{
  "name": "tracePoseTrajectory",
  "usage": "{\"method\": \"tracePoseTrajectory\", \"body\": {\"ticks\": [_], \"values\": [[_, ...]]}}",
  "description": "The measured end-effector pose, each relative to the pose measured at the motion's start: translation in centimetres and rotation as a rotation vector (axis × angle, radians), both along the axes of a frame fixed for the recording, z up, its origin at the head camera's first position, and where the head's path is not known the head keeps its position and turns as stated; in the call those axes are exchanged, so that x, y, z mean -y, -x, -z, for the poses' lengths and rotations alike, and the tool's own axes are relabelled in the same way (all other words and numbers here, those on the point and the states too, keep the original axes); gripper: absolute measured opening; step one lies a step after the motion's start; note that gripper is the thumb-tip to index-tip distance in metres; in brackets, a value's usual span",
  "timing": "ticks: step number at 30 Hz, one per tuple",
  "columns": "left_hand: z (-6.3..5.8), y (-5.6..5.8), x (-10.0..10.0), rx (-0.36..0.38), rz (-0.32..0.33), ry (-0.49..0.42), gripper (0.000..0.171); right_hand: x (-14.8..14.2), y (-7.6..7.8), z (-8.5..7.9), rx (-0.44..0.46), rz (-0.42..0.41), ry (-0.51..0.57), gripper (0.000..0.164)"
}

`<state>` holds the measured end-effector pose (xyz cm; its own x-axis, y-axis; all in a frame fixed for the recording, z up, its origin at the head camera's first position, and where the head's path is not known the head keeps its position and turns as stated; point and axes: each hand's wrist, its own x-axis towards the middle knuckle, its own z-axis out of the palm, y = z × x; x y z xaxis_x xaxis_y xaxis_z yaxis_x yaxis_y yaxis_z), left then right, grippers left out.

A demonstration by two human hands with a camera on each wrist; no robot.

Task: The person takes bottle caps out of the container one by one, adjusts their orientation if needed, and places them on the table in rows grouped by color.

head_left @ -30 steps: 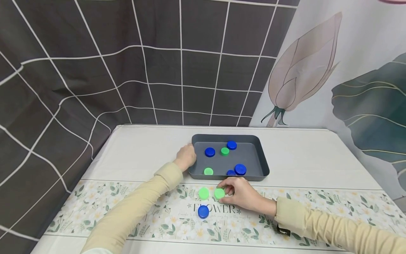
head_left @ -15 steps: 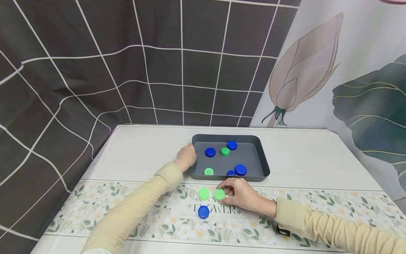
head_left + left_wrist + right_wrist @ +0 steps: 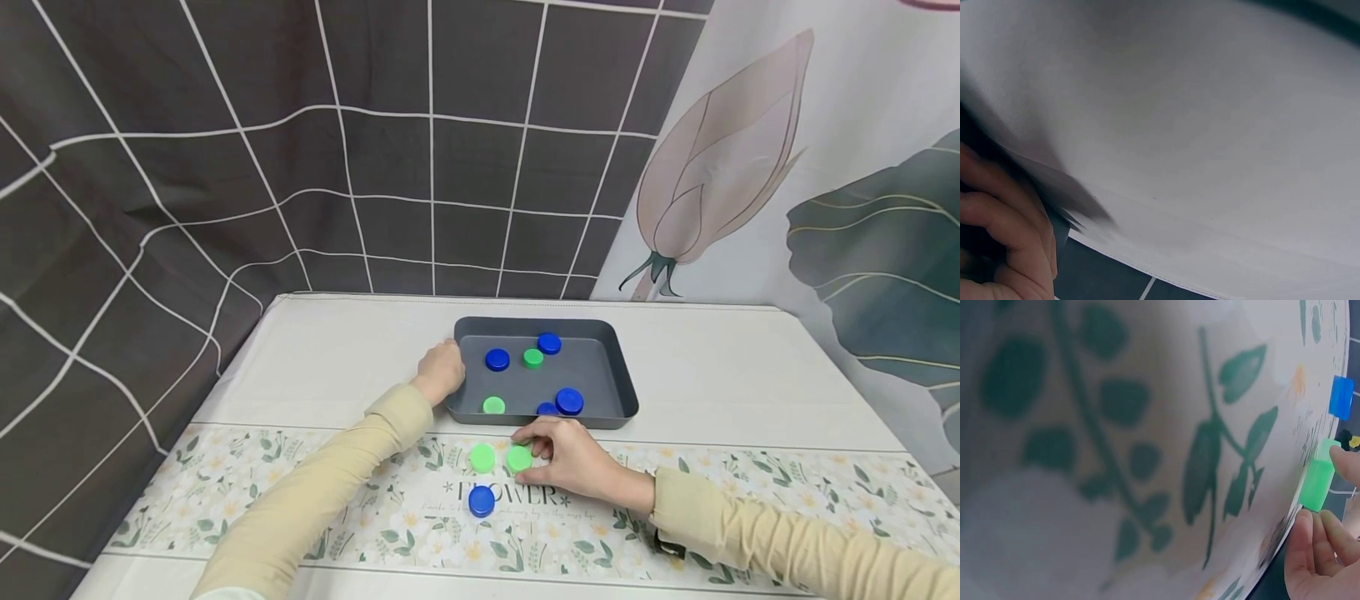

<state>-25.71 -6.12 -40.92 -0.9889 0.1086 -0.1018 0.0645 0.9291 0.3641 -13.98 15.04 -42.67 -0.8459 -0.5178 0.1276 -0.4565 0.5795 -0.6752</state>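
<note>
My left hand (image 3: 440,372) grips the left wall of a dark grey baking tray (image 3: 624,379); curled fingers (image 3: 1013,234) show in the left wrist view. My right hand (image 3: 572,460) holds a light green bottle cap (image 3: 519,458) between thumb and fingers, on the floral strip just in front of the tray. The right wrist view shows this green cap (image 3: 1317,485) between the fingertips. Another light green cap (image 3: 482,457) lies just left of it. A blue bottle cap (image 3: 482,501) lies nearer the front.
Inside the tray lie several caps, among them a blue cap (image 3: 497,360), a small green cap (image 3: 533,358) and a light green cap (image 3: 493,405). The white table cover (image 3: 720,367) spreads around it. Behind hangs a dark grid-patterned curtain (image 3: 480,167).
</note>
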Motion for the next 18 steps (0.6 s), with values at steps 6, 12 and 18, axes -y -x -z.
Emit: {"method": "tracePoseTrajectory", "body": {"ticks": [6,12,18], "values": [[0.0,0.0,-0.1,0.002,-0.001,0.003,0.027,-0.1,0.1,-0.2,0.028,0.008,0.030,0.038],[0.0,0.0,-0.1,0.000,0.003,-0.005,0.027,-0.1,0.2,-0.8,0.038,0.008,0.065,0.035],[0.0,-0.2,0.0,0.001,0.017,-0.020,0.024,-0.1,0.4,-1.6,0.061,0.018,0.085,0.034]]}}
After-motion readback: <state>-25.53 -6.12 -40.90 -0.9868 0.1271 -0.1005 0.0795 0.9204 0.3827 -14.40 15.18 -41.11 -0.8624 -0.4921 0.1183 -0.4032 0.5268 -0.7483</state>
